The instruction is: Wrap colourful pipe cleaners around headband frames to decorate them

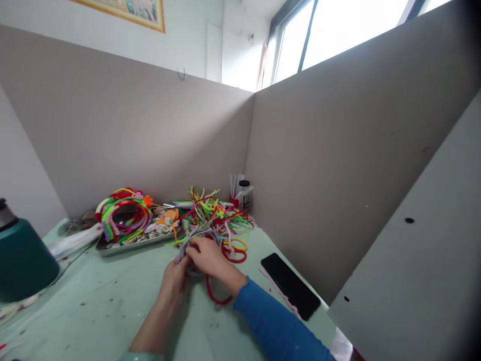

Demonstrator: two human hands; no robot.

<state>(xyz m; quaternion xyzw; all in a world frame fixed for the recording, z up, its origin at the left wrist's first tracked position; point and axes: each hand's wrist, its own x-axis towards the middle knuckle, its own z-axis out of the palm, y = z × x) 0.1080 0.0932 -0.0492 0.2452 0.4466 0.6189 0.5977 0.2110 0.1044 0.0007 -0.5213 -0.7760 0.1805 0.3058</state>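
My left hand [174, 279] is closed around a bundle of thin grey-lilac pipe cleaners [184, 244] above the table. My right hand [207, 254] meets it from the right, its fingers pinched on the same bundle; the exact grip is partly hidden. Just behind the hands lies a tangled heap of bright pipe cleaners [210, 206] in green, red, yellow and pink. Beneath my right wrist shows a curved red pipe cleaner [217, 301]. Red and yellow loops [238, 254] lie beside the right hand.
A metal tray [139, 245] at the back left holds small pieces and colourful pipe-cleaner rings [108, 220]. A teal bottle [28, 263] stands far left. To the right lie a black phone [291, 286] and a pink strand [280, 292]. Grey partitions [180, 135] enclose the table.
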